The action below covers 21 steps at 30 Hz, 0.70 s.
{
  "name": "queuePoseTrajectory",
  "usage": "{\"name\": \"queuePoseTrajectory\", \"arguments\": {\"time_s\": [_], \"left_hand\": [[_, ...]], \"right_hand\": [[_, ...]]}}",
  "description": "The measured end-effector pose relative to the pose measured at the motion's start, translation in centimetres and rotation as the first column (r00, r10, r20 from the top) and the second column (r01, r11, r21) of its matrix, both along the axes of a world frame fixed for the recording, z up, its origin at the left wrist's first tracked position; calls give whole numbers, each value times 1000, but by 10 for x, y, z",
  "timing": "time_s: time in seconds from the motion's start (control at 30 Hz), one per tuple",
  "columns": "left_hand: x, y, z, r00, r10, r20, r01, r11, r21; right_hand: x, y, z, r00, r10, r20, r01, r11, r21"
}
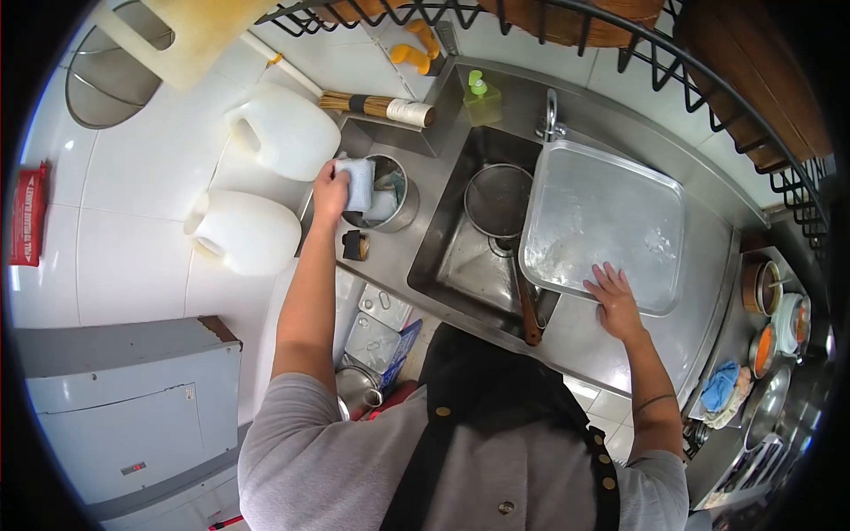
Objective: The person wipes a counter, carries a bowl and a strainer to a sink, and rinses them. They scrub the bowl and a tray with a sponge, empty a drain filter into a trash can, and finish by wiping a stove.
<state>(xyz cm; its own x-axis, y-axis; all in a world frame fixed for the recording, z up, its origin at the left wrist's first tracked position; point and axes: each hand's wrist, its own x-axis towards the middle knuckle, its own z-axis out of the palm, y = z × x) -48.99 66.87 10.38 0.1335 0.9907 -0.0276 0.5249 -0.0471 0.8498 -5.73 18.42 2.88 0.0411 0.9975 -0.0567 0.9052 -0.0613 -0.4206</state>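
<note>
Two at work here: the left hand [330, 191] is gripping a pale pad [358, 183] over the metal pot [406, 211], while the right hand [614, 303] is resting, spread out, on the tray [611, 212] overlapping the sink [456, 270]!

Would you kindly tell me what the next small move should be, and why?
Probably carry the cloth to the tray: the left hand holds it at the pot, the right hand touches the tray, and pale marks show there.
</note>
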Motion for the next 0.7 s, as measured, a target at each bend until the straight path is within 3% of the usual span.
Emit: {"name": "queuePoseTrajectory", "arguments": {"time_s": [0.07,0.13,0.17,0.2,0.27,0.3,0.33,0.4,0.53,0.7], "left_hand": [[6,-10,-4,996,-36,86,35,999,10],[13,-30,3,900,-154,-407,200,977,73],[9,-25,-9,824,-279,-493,308,951,-22],[7,-24,-26,835,-274,-478,300,954,-22],[11,-23,-60,595,-333,-731,452,891,-38],[19,-18,-60,490,-429,-759,387,887,-252],[28,-15,-60,502,-435,-747,391,885,-252],[43,-14,-62,405,-515,-756,224,857,-464],[55,-14,-70,344,-506,-791,192,863,-468],[49,-8,-81,400,-504,-765,239,863,-444]], "right_hand": [[-2,-1,4,1000,-18,11,18,1000,4],[-5,-3,3,997,-63,51,62,998,16],[-9,-1,3,996,-52,66,52,999,10],[-15,1,2,994,-96,51,95,995,12],[-31,8,9,989,-139,55,139,990,10],[-42,15,14,988,-152,32,151,987,52],[-54,23,19,987,-164,6,162,982,92],[-80,38,26,989,-142,28,137,981,134],[-129,69,26,993,-109,-33,113,981,156],[-185,91,20,989,2,-148,18,991,134]]}}
